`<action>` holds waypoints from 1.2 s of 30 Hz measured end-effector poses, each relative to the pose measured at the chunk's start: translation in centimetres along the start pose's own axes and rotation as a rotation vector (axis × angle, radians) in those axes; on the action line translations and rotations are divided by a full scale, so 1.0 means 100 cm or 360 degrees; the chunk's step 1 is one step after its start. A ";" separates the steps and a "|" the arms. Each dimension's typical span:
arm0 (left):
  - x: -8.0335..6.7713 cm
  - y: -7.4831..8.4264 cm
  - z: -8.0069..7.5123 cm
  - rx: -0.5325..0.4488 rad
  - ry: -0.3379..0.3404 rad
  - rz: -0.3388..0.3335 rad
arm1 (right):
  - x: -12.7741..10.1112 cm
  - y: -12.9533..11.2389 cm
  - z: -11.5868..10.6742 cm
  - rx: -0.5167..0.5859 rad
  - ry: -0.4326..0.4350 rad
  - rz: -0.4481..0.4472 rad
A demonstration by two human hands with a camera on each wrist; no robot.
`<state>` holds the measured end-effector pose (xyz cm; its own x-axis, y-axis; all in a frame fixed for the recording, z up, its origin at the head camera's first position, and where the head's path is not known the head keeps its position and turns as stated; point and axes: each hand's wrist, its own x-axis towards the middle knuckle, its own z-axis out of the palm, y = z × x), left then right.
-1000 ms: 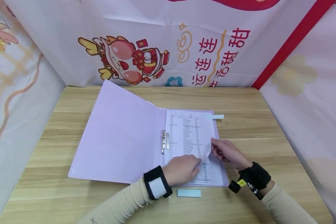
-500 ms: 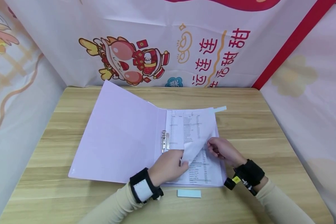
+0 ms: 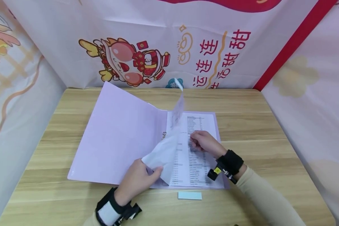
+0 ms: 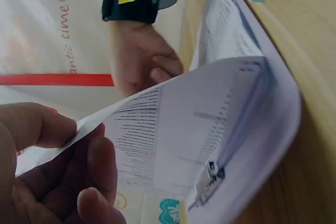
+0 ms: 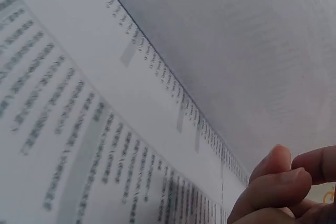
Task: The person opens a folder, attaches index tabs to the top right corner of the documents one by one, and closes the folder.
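One open folder [image 3: 115, 138], two visible printed sheets [image 3: 195, 147], one blue strip [image 3: 190, 195], two hands [image 3: 137, 180].

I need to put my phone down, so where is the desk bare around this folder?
Bare wood lies right of the folder up to the side wall, and behind it along the banner. The near edge is crowded: left hand, right hand, lifted sheet, blue label.

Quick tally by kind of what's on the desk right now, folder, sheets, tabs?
Lilac folder, open: 1
Printed sheets in view: 2, the lifted sheet pinched by the left hand, and the flat sheet under the right hand
Pale blue tab: 1
Total: 4
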<state>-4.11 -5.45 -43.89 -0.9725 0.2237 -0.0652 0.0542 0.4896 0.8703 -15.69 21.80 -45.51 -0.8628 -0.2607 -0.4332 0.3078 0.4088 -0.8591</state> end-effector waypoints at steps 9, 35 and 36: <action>-0.020 -0.017 0.000 -0.0009 0.0311 0.0045 | 0.022 -0.041 0.032 -0.0415 0.0112 -0.0274; -0.031 -0.053 -0.016 -0.0051 0.0786 0.0364 | 0.057 -0.058 0.116 -0.1044 -0.0018 -0.0297; -0.032 -0.054 -0.018 -0.0061 0.0885 0.0414 | 0.057 -0.059 0.116 -0.1058 -0.0020 -0.0296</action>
<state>-1.74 -10.31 -47.51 -0.9016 -0.1462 0.4071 0.3075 0.4451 0.8410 -17.76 7.74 -46.10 -0.8714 -0.3869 -0.3016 -0.1595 0.8048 -0.5717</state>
